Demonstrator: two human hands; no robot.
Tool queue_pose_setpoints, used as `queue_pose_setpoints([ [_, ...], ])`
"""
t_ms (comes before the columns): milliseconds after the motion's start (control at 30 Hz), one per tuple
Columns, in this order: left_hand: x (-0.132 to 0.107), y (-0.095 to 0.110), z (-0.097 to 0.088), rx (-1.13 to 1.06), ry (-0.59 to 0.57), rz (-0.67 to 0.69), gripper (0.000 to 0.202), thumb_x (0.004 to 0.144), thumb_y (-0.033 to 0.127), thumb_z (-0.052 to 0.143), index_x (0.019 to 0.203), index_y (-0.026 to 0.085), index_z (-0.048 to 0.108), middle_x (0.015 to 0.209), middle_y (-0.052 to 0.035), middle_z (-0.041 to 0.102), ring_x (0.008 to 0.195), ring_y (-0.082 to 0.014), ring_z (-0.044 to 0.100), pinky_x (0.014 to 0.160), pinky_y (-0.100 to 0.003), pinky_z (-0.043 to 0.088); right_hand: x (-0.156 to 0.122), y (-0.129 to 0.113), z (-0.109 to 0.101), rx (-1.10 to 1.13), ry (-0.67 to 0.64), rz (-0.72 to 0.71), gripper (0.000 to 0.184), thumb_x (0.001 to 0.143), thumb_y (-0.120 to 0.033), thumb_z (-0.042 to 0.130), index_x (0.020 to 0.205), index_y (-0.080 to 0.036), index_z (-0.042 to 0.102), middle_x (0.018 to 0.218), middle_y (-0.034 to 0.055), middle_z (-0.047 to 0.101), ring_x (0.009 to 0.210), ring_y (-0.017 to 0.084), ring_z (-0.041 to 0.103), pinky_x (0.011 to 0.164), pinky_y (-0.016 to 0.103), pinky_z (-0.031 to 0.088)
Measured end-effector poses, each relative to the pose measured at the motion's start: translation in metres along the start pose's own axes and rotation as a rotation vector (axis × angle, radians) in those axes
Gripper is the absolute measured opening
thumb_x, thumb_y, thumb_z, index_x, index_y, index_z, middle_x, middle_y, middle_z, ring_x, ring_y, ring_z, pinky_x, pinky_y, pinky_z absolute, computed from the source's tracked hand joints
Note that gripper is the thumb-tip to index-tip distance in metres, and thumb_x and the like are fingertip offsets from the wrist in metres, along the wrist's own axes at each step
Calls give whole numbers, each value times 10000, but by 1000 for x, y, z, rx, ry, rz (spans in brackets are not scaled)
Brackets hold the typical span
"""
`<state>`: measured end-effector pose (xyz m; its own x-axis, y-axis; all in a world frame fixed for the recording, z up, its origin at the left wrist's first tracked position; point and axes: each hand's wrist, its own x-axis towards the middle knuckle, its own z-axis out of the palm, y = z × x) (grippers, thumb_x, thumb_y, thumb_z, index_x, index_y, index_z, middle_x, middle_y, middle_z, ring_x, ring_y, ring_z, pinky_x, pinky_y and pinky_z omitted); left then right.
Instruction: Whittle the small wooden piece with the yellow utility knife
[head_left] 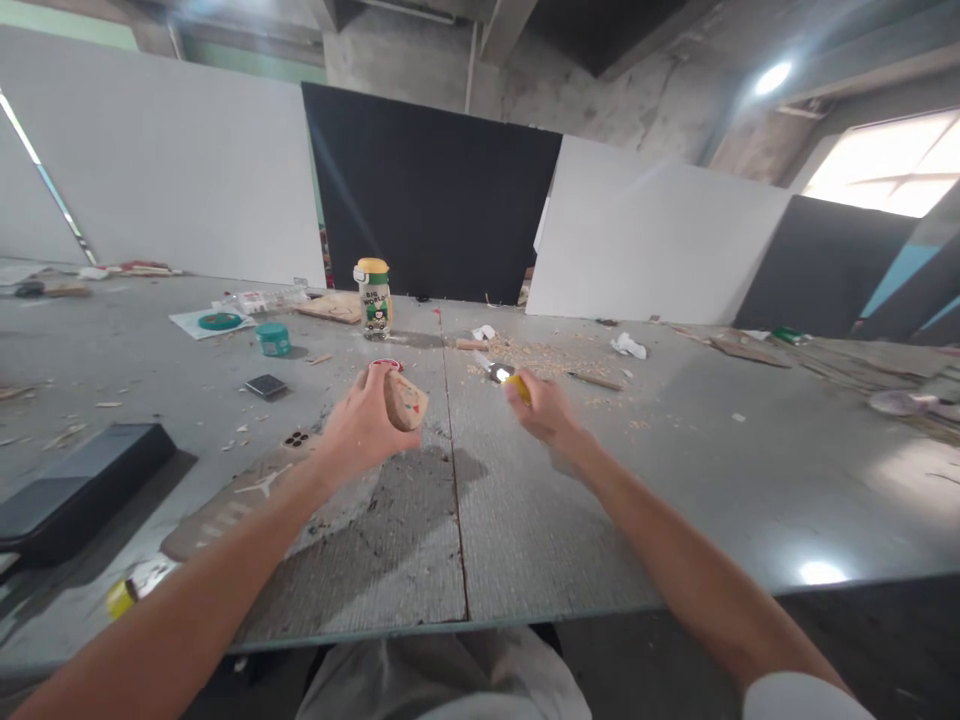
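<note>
My left hand (367, 425) is wrapped round a small tan block (408, 402) with red and green marks on its face, and lifts it over the table. Just behind it lies a small red-and-white round thing (386, 365), partly hidden by the fingers. My right hand (547, 405), slightly blurred, grips a yellow-handled tool (519, 387) with a shiny metal end pointing away to the left; its exact kind is unclear. Beyond the tool are scattered wood shavings (525, 355), a short wooden piece (471, 345) and a thin dark stick (596, 381).
A yellow-lidded bottle (373, 300) stands at the back of the grey table (555, 530). To the left are a teal jar (273, 340), a small black square (265, 386), a black box (82, 485) and a brown flat piece (240, 495). Crumpled tissue (628, 346) lies right.
</note>
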<state>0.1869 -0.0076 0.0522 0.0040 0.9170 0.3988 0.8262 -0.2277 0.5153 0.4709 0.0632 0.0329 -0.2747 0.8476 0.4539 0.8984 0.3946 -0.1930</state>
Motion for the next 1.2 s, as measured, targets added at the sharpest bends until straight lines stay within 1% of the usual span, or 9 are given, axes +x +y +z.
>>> queue_pose_setpoints([
  [200, 0, 3, 10, 5, 14, 63, 765, 649, 480, 734, 1310, 282, 405, 1285, -81, 523, 1130, -313, 570, 902, -443, 470, -17, -53, 11, 24, -69, -180, 474, 961, -607, 295, 897, -203, 535, 709, 37, 614, 610, 163, 488, 571, 293, 200],
  [333, -1, 4, 12, 29, 14, 72, 769, 646, 475, 732, 1317, 293, 403, 1316, -81, 516, 1124, -321, 582, 877, -451, 482, -26, -66, 4, -41, -108, -190, 482, 946, -618, 338, 916, -208, 587, 730, 47, 642, 602, 163, 494, 567, 297, 192],
  [467, -3, 6, 15, 60, 5, 79, 770, 636, 451, 736, 1313, 280, 413, 1320, -94, 518, 1110, -328, 592, 862, -438, 492, -30, -71, -6, -111, -134, -202, 527, 939, -640, 331, 976, -208, 630, 751, 59, 665, 600, 171, 522, 571, 298, 195],
  [633, -5, 8, 15, 113, -29, 85, 777, 654, 422, 713, 1345, 309, 376, 1306, -79, 541, 1027, -328, 627, 766, -430, 508, -30, -72, -8, -159, -104, -174, 596, 930, -688, 274, 973, -223, 644, 766, 61, 691, 598, 182, 549, 565, 302, 166],
  [833, -6, 7, 15, 172, -42, 113, 731, 656, 362, 697, 1324, 299, 408, 1323, -83, 532, 1050, -324, 616, 726, -391, 500, -28, -67, -11, -191, -135, -193, 656, 907, -733, 239, 960, -236, 664, 746, 67, 690, 602, 191, 556, 566, 303, 155],
  [933, -4, 6, 14, 188, -71, 144, 683, 653, 341, 688, 1290, 294, 445, 1328, -80, 522, 1055, -314, 615, 728, -374, 497, -27, -65, -13, -211, -154, -210, 677, 903, -741, 226, 964, -234, 670, 739, 70, 687, 609, 193, 557, 569, 301, 158],
  [1067, 0, 3, 10, 209, -160, 169, 660, 665, 394, 664, 1278, 269, 456, 1313, -88, 524, 1031, -318, 624, 716, -376, 499, -26, -67, -13, -216, -151, -243, 642, 910, -722, 255, 988, -231, 662, 790, 64, 704, 630, 190, 564, 575, 297, 156],
  [1133, 2, 1, 7, 212, -196, 192, 670, 662, 413, 664, 1279, 256, 457, 1315, -96, 524, 1046, -325, 617, 749, -389, 501, -24, -66, -14, -203, -146, -266, 622, 914, -708, 266, 973, -230, 660, 813, 59, 708, 642, 188, 566, 576, 295, 160],
  [1200, 3, -2, 3, 201, -210, 219, 740, 636, 399, 683, 1315, 255, 428, 1346, -103, 510, 1089, -332, 598, 811, -403, 497, -19, -57, -16, -191, -140, -274, 616, 913, -701, 270, 973, -228, 659, 802, 56, 701, 640, 185, 559, 581, 291, 175],
])
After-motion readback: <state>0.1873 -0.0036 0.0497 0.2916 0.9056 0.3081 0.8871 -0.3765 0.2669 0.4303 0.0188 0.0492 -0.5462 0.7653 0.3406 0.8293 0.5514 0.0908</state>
